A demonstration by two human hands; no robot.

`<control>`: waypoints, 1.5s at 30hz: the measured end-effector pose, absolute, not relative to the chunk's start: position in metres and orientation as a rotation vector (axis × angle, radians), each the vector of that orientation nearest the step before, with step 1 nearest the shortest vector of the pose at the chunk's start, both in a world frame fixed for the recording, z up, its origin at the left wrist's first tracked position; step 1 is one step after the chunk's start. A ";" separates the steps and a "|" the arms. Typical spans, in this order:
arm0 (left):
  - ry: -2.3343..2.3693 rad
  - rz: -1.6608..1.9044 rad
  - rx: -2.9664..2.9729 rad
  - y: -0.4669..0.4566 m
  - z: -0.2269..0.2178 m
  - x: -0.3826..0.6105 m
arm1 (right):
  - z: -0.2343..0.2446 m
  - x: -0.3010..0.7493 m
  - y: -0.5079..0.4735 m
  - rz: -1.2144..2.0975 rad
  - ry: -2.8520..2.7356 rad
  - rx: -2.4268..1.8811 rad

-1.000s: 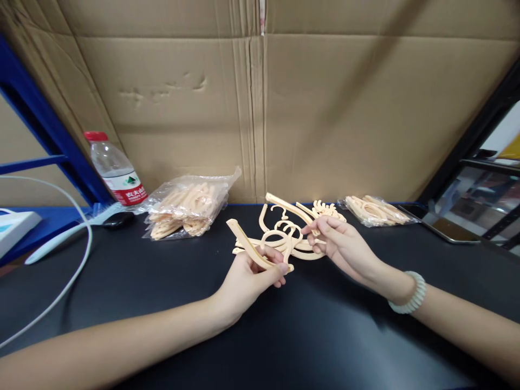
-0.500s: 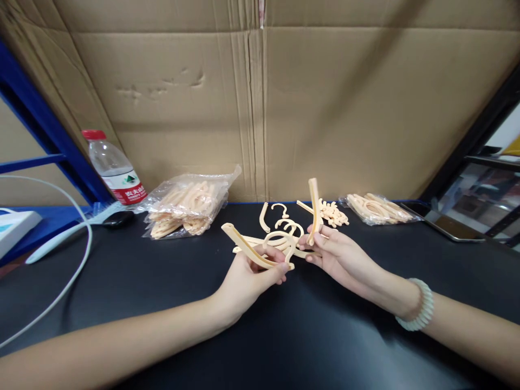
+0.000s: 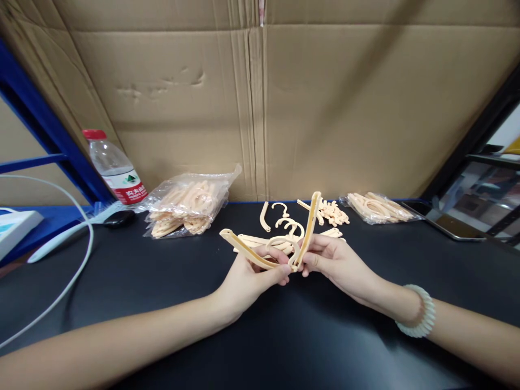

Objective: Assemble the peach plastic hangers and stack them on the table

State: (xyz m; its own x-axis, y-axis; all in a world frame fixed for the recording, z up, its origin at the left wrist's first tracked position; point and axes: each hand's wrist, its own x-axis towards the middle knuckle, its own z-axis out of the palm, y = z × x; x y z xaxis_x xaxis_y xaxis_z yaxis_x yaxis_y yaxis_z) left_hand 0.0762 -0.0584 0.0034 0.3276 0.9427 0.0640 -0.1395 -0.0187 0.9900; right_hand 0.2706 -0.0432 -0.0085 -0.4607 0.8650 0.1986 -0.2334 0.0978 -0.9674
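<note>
My left hand (image 3: pixel 255 276) is closed on a beige plastic hanger arm (image 3: pixel 245 250), together with a curved hanger hook (image 3: pixel 296 250) at that arm's inner end. A second hanger arm (image 3: pixel 311 227) stands steeply upright in my right hand (image 3: pixel 331 260), pinched near its lower end. The two arms meet at the base of the hook in a V shape; my fingertips partly hide the joint, so I cannot tell whether they are locked together. Behind my hands lie several hanger pieces (image 3: pixel 247 241) with hooks (image 3: pixel 290 225), partly covered by my fingers.
Farther back are a loose hanger arm (image 3: pixel 265 218), a hook (image 3: pixel 280 208) and a pile of small beige parts (image 3: pixel 333 212). Bagged hanger parts lie left (image 3: pixel 190 206) and right (image 3: pixel 376 208). A water bottle (image 3: pixel 116 170), a white cable (image 3: pixel 87 254) and a phone-like slab (image 3: pixel 447 223) flank the black table (image 3: pixel 284 336).
My right hand has moved left and down, bringing its hanger arm against the hook and the arm in my left hand. My left hand has barely moved.
</note>
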 end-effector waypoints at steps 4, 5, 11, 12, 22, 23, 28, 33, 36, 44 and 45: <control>0.807 1.025 1.305 -0.059 0.004 0.075 | -0.007 0.270 -0.044 1.541 -1.483 -0.680; 0.790 1.016 1.312 -0.059 0.004 0.075 | -0.007 0.269 -0.045 1.548 -1.483 -0.683; 0.703 0.989 1.328 -0.060 0.005 0.075 | -0.004 0.266 -0.049 1.574 -1.471 -0.700; 0.706 0.994 1.330 -0.061 0.004 0.075 | -0.004 0.266 -0.050 1.565 -1.469 -0.700; 0.805 1.047 1.360 -0.063 0.001 0.074 | -0.003 0.262 -0.057 1.398 -1.505 -0.668; 0.799 1.052 1.357 -0.063 0.001 0.074 | -0.003 0.262 -0.057 1.386 -1.504 -0.673; 0.804 1.071 1.292 -0.063 0.000 0.074 | -0.004 0.258 -0.060 1.367 -1.479 -0.698; 0.802 1.093 1.234 -0.064 0.003 0.076 | -0.004 0.256 -0.061 1.360 -1.444 -0.719; 0.793 1.106 1.202 -0.064 0.003 0.077 | -0.005 0.256 -0.060 1.369 -1.433 -0.723; 0.885 1.119 1.147 -0.062 0.002 0.075 | -0.003 0.264 -0.049 1.417 -1.471 -0.692; 0.913 1.121 1.137 -0.062 0.003 0.074 | -0.001 0.270 -0.045 1.414 -1.462 -0.696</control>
State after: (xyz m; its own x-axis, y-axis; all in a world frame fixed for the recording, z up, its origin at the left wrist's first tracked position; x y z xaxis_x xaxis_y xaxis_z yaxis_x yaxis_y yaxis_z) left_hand 0.0739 -0.0619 0.0030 0.2180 0.9759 -0.0014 -0.1993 0.0459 0.9789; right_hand 0.2705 -0.0450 -0.0008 -0.3852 0.8912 0.2395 -0.2097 0.1682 -0.9632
